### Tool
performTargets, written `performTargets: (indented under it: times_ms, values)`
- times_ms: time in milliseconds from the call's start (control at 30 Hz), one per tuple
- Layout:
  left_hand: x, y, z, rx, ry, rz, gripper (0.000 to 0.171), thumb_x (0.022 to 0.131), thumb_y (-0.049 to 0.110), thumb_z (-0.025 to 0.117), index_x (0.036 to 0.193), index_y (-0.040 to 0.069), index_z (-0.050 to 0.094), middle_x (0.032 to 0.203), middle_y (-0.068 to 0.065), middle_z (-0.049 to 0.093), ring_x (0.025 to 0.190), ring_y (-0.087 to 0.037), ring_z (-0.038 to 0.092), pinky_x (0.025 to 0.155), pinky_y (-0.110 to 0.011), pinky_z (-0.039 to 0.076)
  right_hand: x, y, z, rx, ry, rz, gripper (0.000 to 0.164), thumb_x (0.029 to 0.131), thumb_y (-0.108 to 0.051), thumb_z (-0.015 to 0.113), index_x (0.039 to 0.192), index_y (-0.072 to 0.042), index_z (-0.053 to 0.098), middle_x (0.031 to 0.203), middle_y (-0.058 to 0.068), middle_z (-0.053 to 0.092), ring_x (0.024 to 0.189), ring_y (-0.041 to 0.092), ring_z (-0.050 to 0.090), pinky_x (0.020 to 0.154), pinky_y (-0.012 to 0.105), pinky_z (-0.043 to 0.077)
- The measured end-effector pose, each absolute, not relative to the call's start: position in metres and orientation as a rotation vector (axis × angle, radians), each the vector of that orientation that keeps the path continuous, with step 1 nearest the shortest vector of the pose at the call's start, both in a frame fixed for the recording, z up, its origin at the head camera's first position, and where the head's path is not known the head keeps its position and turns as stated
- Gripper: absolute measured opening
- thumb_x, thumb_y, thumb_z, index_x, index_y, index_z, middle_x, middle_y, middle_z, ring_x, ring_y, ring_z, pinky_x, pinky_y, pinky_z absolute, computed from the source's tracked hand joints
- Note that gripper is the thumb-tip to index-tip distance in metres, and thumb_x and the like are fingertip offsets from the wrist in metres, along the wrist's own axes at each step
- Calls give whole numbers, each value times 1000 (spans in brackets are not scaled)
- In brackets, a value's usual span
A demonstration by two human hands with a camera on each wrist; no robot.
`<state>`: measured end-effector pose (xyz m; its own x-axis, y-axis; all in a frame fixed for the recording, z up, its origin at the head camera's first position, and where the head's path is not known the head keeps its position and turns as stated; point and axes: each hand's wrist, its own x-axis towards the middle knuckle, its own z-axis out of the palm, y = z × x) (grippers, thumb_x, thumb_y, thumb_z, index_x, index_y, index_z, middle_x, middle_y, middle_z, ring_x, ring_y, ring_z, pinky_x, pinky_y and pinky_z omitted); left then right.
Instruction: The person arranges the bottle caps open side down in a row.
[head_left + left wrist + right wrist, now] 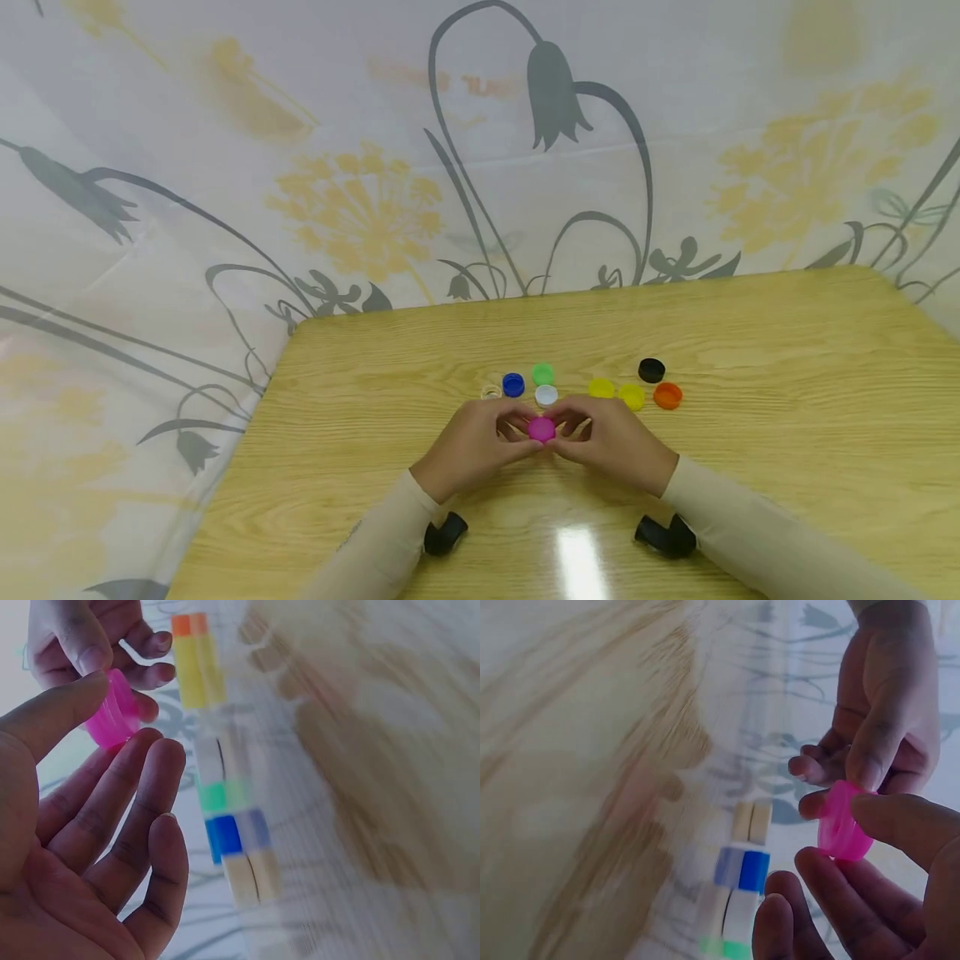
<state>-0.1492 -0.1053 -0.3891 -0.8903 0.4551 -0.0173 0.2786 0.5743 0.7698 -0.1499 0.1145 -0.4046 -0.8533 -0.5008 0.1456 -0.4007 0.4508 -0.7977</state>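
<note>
A bright pink plastic cap is held above the wooden table between both hands. My left hand pinches it from the left with thumb and fingertips. From the other side my right hand pinches the same cap. In the left wrist view the cap stands on edge, its far side partly hidden by the thumb. The right wrist view shows the cap between both thumbs and the fingertips below. The remaining fingers of each hand are loosely bent and hold nothing.
Beyond the hands on the table lie a pale cap, blue cap, green cap and white cap. Further right are two yellow caps, a black cap and an orange cap. A flowered cloth hangs behind.
</note>
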Motion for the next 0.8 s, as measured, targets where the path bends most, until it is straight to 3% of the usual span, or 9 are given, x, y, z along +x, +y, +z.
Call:
performTargets:
  times_ms: [367, 800]
  values:
    - [-140, -145, -390, 622, 2664, 1091, 24, 88, 22, 78, 109, 11, 73, 102, 1, 76, 81, -6, 71, 73, -18, 56, -158, 74, -406, -905, 2410, -1377, 17, 86, -14, 78, 101, -10, 71, 91, -3, 72, 78, 4, 65, 72, 21, 55]
    - [-135, -169, -395, 612, 2660, 1027, 23, 87, 24, 79, 107, 13, 74, 95, 5, 75, 85, -5, 70, 77, -22, 56, -161, 52, -416, -929, 2282, -1408, 16, 87, -15, 78, 99, -7, 72, 88, -2, 73, 77, 3, 64, 73, 20, 55]
